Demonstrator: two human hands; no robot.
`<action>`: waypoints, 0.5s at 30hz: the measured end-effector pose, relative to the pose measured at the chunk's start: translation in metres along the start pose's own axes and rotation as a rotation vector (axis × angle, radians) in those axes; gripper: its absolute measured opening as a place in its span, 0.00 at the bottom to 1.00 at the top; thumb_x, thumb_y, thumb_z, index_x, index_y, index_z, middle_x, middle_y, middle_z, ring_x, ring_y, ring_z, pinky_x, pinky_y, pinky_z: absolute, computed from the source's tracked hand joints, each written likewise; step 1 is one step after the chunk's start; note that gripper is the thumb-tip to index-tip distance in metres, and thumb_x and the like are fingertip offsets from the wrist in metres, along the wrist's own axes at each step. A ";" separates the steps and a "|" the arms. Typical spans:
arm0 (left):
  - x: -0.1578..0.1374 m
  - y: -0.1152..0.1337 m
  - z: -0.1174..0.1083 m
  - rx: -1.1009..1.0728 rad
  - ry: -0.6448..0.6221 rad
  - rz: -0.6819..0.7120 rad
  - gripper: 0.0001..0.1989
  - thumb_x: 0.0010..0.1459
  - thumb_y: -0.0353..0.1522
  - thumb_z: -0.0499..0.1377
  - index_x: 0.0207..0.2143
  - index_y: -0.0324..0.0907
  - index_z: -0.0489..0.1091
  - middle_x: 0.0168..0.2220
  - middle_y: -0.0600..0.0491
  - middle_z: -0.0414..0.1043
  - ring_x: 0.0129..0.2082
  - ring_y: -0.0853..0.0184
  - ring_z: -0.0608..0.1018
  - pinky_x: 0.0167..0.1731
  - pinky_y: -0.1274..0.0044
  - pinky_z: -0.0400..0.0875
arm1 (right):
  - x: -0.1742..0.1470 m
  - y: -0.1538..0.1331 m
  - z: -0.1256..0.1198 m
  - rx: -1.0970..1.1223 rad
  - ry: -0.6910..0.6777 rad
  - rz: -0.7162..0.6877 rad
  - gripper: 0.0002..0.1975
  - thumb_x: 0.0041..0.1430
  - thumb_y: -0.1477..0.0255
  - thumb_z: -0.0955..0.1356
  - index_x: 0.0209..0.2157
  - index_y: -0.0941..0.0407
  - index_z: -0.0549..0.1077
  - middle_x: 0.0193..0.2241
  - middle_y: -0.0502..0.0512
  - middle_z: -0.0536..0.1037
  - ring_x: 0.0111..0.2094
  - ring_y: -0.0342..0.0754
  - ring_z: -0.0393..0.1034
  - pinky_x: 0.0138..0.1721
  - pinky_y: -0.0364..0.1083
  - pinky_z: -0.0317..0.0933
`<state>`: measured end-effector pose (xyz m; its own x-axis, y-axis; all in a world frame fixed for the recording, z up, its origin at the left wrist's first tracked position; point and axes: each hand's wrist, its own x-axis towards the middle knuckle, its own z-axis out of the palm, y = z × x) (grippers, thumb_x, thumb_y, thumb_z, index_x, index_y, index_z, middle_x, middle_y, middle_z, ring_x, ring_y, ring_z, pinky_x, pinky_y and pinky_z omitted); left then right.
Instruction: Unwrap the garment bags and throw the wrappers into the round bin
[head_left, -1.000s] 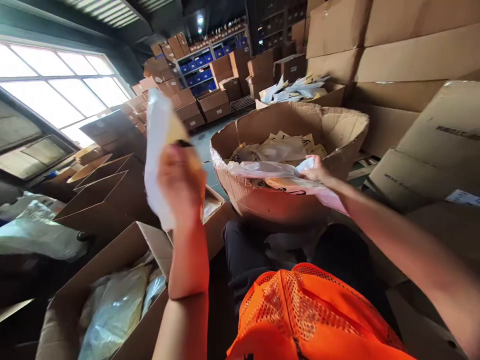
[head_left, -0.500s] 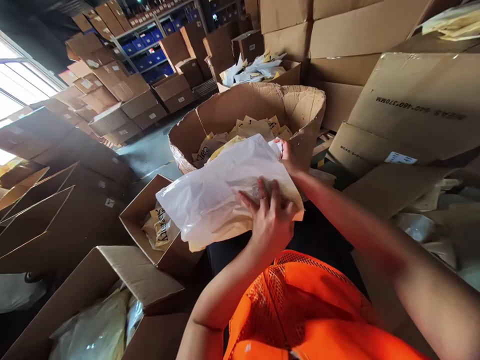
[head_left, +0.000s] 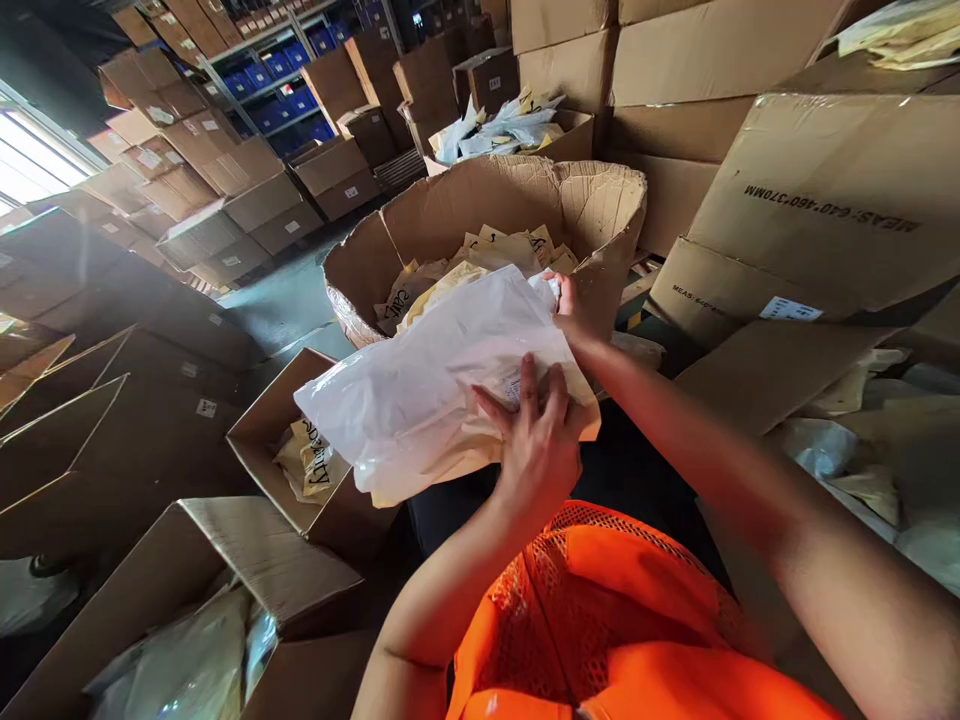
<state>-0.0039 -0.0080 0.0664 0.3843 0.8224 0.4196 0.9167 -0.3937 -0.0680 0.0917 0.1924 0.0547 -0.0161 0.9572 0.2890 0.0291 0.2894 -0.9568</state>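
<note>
White bag (head_left: 420, 375) lies under spread left fingers (head_left: 529, 385) while right fingers (head_left: 566, 293) grip crumpled white plastic (head_left: 545, 288).

Shows white across the plastic bag (head_left: 427, 380), pale yellow along its lower edge; bright orange with mesh pattern on the vest (head_left: 652, 590); brown on the large carton (head_left: 480, 195); blue on the shelf bins (head_left: 277, 65); black lettering on cream packets (head_left: 309, 458).
</note>
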 end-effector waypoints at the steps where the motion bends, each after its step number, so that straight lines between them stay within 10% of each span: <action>1: 0.000 0.000 0.000 0.006 -0.004 -0.002 0.19 0.60 0.25 0.53 0.52 0.45 0.73 0.67 0.47 0.60 0.71 0.45 0.47 0.58 0.35 0.24 | 0.001 0.001 0.000 0.021 0.006 -0.001 0.33 0.42 0.75 0.70 0.51 0.53 0.55 0.55 0.60 0.67 0.47 0.51 0.67 0.53 0.51 0.65; 11: 0.002 0.001 0.002 -0.132 0.043 0.024 0.19 0.54 0.21 0.55 0.46 0.44 0.74 0.65 0.43 0.62 0.71 0.42 0.49 0.56 0.35 0.19 | 0.002 0.001 0.000 0.083 0.017 -0.007 0.33 0.39 0.75 0.69 0.50 0.52 0.57 0.54 0.58 0.67 0.45 0.52 0.67 0.54 0.54 0.65; 15: -0.019 -0.045 -0.015 -0.506 0.429 -0.243 0.08 0.52 0.25 0.60 0.36 0.44 0.72 0.51 0.46 0.75 0.60 0.49 0.69 0.65 0.46 0.43 | 0.001 0.000 -0.002 0.056 0.030 0.022 0.35 0.36 0.78 0.69 0.50 0.53 0.58 0.51 0.58 0.68 0.48 0.54 0.67 0.57 0.57 0.63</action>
<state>-0.0547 -0.0123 0.0751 0.0027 0.7178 0.6963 0.7680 -0.4474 0.4583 0.0933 0.1937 0.0551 0.0136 0.9633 0.2682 -0.0273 0.2685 -0.9629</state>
